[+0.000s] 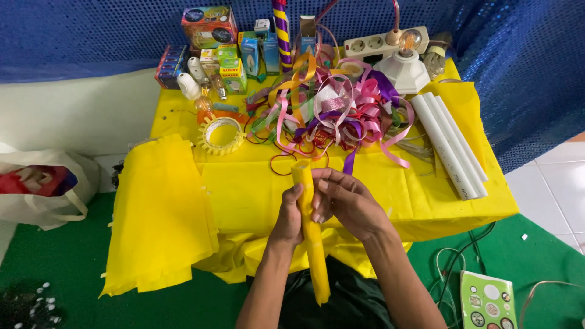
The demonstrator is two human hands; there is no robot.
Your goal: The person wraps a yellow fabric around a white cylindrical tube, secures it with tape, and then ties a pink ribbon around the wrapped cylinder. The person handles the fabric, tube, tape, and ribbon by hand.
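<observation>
Right now the yellow-wrapped tube (310, 234) sits upright-ish btwn both hands, over the near edge of the counter (256, 189), top end near the ribbon pile, bottom end down toward the lap. Left hand (290, 213) is closed round its upper-mid section from the left, thumb on the front. Right hand (347, 201) is curled against the tube's right side, fingers pressing the wrap where its edge seems to lie; both hands clamped on the tube, not apart.

Handling, as a judgement: looks light, stiff core w/ thin crinkly paper or plastic skin, so the skin can slide or tear if pinched hard. Best hold is round the middle w/ a flat palm, not the loose ends.

Outward: yellow sheet (161, 219) w/ fringed edges hangs off the counter's left side, touching the yellow cover. Beyond the tube, a tangle of ribbons (329, 113), pink, purple, orange, green. Left of it a tape roll (221, 135). Right, white pipes (451, 143) lie side by side, slanting. At the back: small boxes (210, 25), loose bulbs, a striped tube (281, 30), a lit bulb on a white holder (405, 61), a power strip (375, 44). Floor: green mat (55, 268), white bag (42, 186) at left, green card (487, 301) and cables at right.
</observation>
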